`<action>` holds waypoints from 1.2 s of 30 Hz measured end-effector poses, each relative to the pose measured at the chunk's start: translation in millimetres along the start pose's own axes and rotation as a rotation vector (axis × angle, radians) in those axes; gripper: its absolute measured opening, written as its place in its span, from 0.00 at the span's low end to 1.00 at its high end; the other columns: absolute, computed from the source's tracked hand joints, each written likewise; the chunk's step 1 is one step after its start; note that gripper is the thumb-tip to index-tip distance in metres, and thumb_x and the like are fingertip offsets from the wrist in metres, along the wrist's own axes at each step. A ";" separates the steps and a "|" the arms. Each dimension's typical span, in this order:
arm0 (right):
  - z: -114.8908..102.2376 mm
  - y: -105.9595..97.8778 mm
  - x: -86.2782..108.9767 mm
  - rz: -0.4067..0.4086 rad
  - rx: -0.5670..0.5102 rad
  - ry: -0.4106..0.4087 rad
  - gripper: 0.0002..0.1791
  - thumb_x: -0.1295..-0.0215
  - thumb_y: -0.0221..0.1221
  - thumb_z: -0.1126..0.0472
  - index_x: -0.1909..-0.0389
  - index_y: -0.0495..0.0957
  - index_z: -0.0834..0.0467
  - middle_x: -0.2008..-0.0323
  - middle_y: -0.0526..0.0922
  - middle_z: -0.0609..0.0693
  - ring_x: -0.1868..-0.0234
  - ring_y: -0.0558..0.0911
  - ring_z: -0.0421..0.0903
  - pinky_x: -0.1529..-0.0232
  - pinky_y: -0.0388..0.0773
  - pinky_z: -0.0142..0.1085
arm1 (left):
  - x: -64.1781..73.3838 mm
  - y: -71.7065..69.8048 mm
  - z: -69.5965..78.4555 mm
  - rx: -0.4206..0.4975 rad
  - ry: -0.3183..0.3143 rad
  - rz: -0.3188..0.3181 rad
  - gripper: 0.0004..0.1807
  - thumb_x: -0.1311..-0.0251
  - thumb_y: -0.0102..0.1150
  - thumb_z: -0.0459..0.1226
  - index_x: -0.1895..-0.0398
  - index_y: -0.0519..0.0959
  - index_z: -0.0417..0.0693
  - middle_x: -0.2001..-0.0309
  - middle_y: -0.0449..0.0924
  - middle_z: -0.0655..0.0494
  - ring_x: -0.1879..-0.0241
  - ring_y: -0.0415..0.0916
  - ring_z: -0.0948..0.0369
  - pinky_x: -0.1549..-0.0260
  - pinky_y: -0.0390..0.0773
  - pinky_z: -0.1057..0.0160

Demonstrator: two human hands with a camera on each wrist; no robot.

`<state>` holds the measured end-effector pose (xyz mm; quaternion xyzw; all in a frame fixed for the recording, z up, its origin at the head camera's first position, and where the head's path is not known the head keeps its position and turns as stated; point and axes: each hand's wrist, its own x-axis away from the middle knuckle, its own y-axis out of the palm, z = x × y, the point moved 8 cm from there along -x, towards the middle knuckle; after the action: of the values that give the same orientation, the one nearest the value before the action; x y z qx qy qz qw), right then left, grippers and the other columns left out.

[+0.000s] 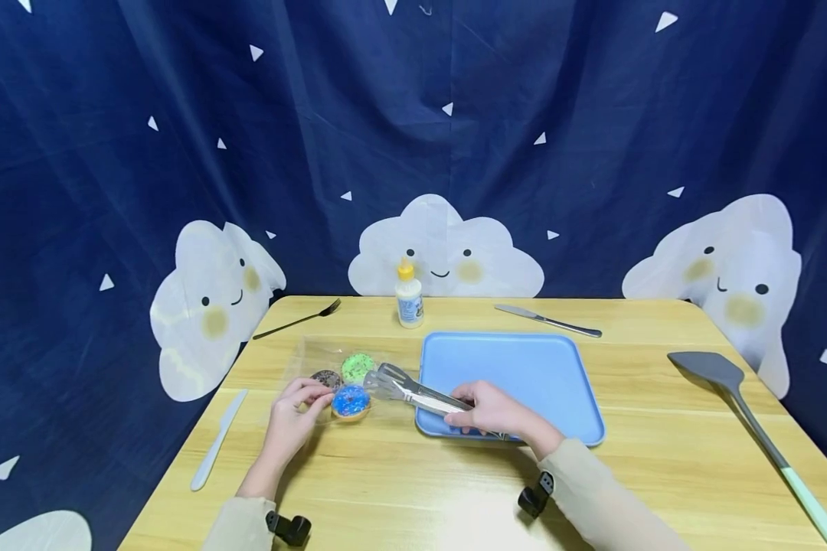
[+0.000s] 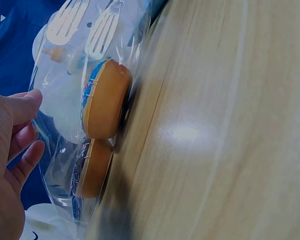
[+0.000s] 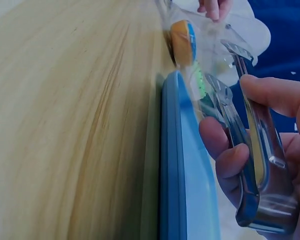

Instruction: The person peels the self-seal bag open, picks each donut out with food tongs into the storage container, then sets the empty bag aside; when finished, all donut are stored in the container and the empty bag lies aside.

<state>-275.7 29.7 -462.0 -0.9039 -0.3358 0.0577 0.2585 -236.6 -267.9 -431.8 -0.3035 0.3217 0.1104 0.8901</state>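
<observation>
Left grip (image 1: 299, 411) is pinching bag (image 2: 62, 110) left of tray (image 1: 517, 367) — likely steadying it | right grip (image 1: 494, 409), over tray, is holding tongs (image 1: 427, 399)

Two sleeved forearms (image 1: 596, 486) reach forward, angled inward. The left hand (image 1: 293, 412) pinches between thumb and fingers; the right hand (image 1: 492, 409) grips, its fingers (image 3: 233, 159) curled opposite the thumb.

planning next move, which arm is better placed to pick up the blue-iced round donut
Right, probably: the right grip holds silver metal tongs pointing toward the donut, while the left grip pinches the clear plastic bag around it.
</observation>
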 end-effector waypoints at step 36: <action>-4.6 16.8 -31.8 -0.093 -0.010 -0.008 0.07 0.41 0.62 0.59 0.66 0.83 0.58 0.86 0.72 0.49 0.88 0.64 0.39 0.88 0.62 0.29 | 5.9 10.2 -2.8 0.009 0.034 -0.036 0.07 0.54 0.68 0.25 0.72 0.83 0.43 0.67 0.77 0.59 0.68 0.74 0.64 0.69 0.76 0.75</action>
<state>-289.1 -3.2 -468.8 -0.8884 -0.3788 0.0474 0.2549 -237.4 -261.5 -442.1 -0.3071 0.3317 0.0880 0.8877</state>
